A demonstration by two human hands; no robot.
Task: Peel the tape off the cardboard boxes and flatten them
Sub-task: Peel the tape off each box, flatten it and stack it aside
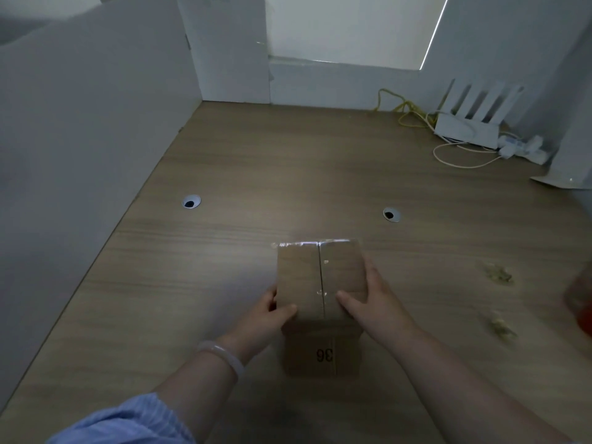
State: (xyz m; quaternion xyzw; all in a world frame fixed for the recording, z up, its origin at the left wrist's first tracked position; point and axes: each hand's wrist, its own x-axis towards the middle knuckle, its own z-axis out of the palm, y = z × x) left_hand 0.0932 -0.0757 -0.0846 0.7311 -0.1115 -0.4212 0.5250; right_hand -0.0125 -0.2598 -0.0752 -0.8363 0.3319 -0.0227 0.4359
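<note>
**Box held in both hands on the desk**

The box (304, 283) stands on the desk (224, 251), near the front edge and a little right of the middle. Its top flaps are closed and meet in a seam that runs away from the person. Clear tape (322, 277) lies along that seam and shines where it folds over the far edge. What is inside cannot be seen. The near side bears the printed number 36.

The left hand (275, 310) grips the box at its near left corner, thumb on the top flap and fingers round the left side. The right hand (374, 296) grips the right side, thumb lying on the top near the seam, fingers down the wall. The box sits between the two hands, with the seam between the thumbs.

A pale bracelet (221, 354) circles the left wrist above a blue sleeve (128, 421).

Two scraps (498, 274) lie on the desk to the right, well apart from the box. A blurred orange thing (579, 302) shows at the right edge. Two cable holes (191, 201) sit further back. In the far right corner stand a white router (464, 131), a yellow cable (403, 107) and a white cable (461, 161). White panels (80, 123) wall the desk.
</note>
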